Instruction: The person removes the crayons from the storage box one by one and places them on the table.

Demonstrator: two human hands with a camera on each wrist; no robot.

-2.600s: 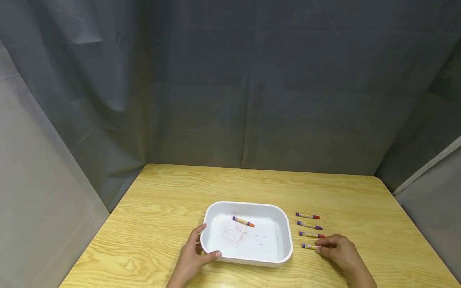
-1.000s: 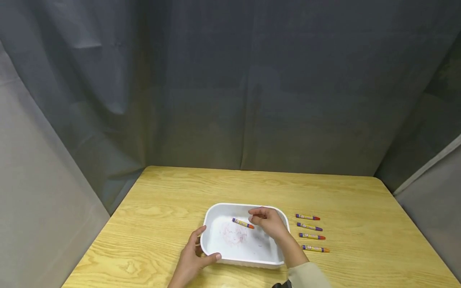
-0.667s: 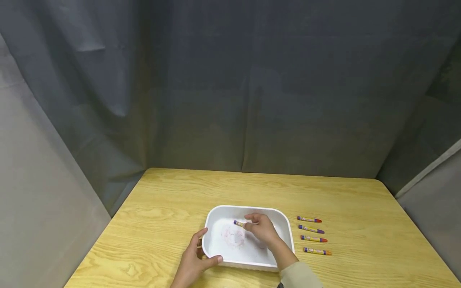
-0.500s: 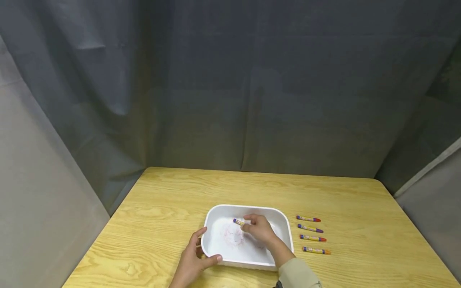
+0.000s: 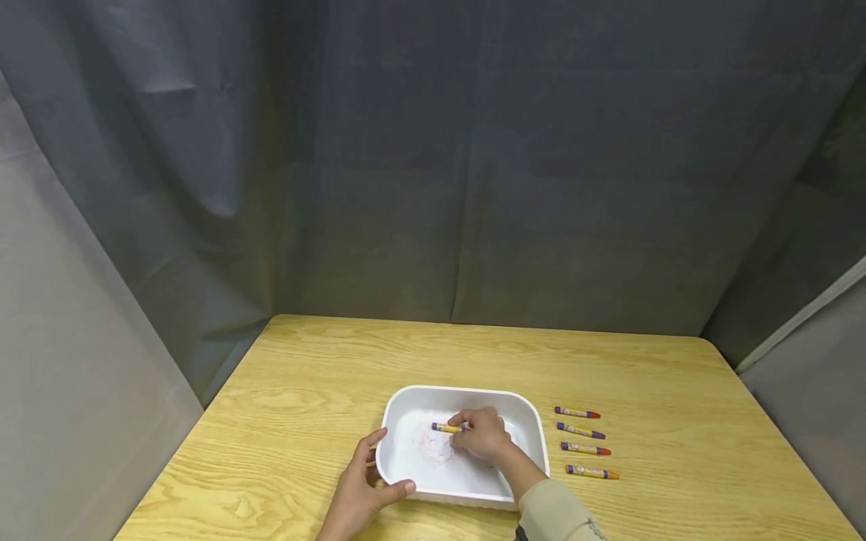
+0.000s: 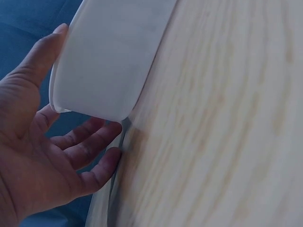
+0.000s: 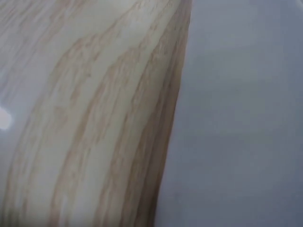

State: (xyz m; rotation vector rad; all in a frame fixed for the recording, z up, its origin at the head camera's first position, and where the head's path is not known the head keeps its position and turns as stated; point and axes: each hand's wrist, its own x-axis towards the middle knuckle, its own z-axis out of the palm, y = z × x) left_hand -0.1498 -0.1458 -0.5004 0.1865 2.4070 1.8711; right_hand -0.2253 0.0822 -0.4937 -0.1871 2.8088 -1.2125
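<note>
My left hand [image 5: 361, 485] grips the front left corner of a white plastic tray [image 5: 467, 498], thumb over the front rim and fingers along the left side. The left wrist view shows the fingers [image 6: 92, 151] bent around the tray's outer corner. Inside the tray, my right hand [image 5: 483, 436] pinches a yellow-wrapped crayon [image 5: 443, 427] between thumb and fingers. The crayon's blue-banded end points left, while its coloured tip is hidden by the hand. Faint pinkish marks show on the tray floor beneath.
To the right of the tray, several crayons lie in a column: a red crayon [image 5: 577, 412], a purple crayon [image 5: 580, 430], another red crayon [image 5: 585, 448] and an orange crayon [image 5: 591, 472]. The wooden table [image 5: 304, 376] ends at a dark curtain [image 5: 379, 188].
My right hand has left the orange crayon on the table, reached into the tray and taken hold of the crayon there, which has turned and shifted slightly. The left hand stays put.
</note>
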